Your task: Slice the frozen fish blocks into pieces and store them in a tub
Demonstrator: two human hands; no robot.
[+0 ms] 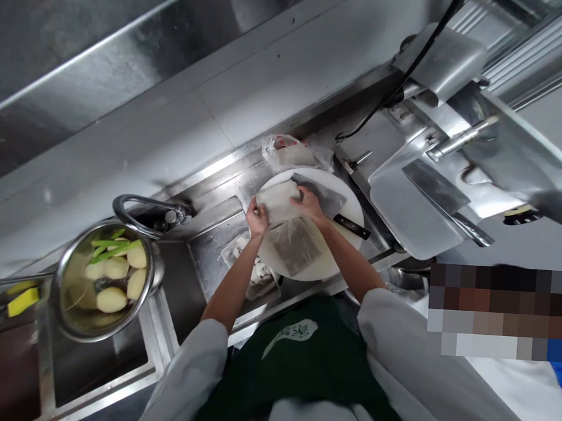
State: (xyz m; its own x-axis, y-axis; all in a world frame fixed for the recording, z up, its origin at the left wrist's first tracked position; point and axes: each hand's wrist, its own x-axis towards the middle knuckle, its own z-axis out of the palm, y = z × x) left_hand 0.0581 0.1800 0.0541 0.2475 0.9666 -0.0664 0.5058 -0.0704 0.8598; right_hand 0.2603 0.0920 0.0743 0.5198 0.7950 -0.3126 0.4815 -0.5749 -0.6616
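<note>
Between my left hand (257, 218) and my right hand (308, 206) is a pale, flat rectangular slab (276, 201), its exact kind unclear. My fingers grip its two ends above a round white cutting board (340, 255). A greyish, thin-looking rectangular sheet (295, 244) lies on the board, just below the slab. Partly behind my right hand rests a cleaver with a black handle (351, 226); its blade points toward the back of the board. Left of the board, a clear tray (260, 276) of white and dark pieces is partly hidden by my left forearm.
A clear plastic bag (296, 153) sits behind the board. To the right, another cleaver (437, 191) lies on a whitish board (399, 211) beside a metal slicer (513, 142). A pot (62, 273) of peeled potatoes stands under the faucet (133, 201). Another person (513, 383) is close on the right.
</note>
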